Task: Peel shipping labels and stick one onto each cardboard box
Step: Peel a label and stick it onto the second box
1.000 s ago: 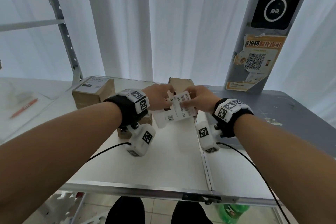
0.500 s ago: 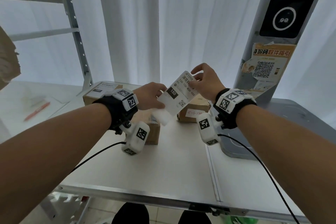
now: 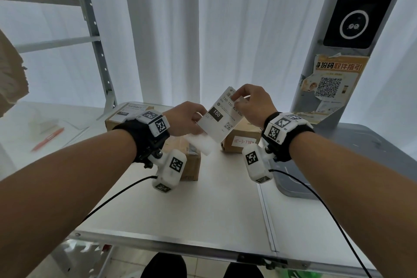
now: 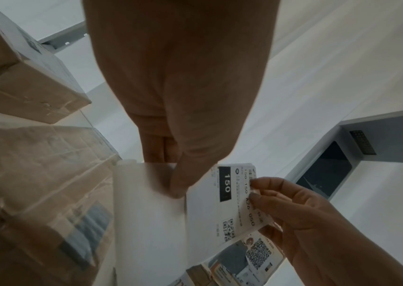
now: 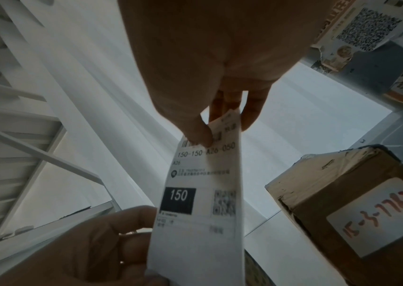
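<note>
Peeling the shipping label [image 3: 222,117], right hand [image 3: 252,104] pinching its top, left hand [image 3: 185,119] gripping the backing [image 3: 200,142], I next need a bare box [image 3: 241,140].

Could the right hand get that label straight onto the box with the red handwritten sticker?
Probably yes. The right hand pinches the label just above that box, with nothing between, though the left hand grips the backing.

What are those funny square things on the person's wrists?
Each bare arm wears a black wrist band. The left band and the right band carry white blocks printed with black-and-white square codes. A white camera pod hangs under each wrist, left pod, right pod, each trailing a thin black cable. No sleeves show.
</note>
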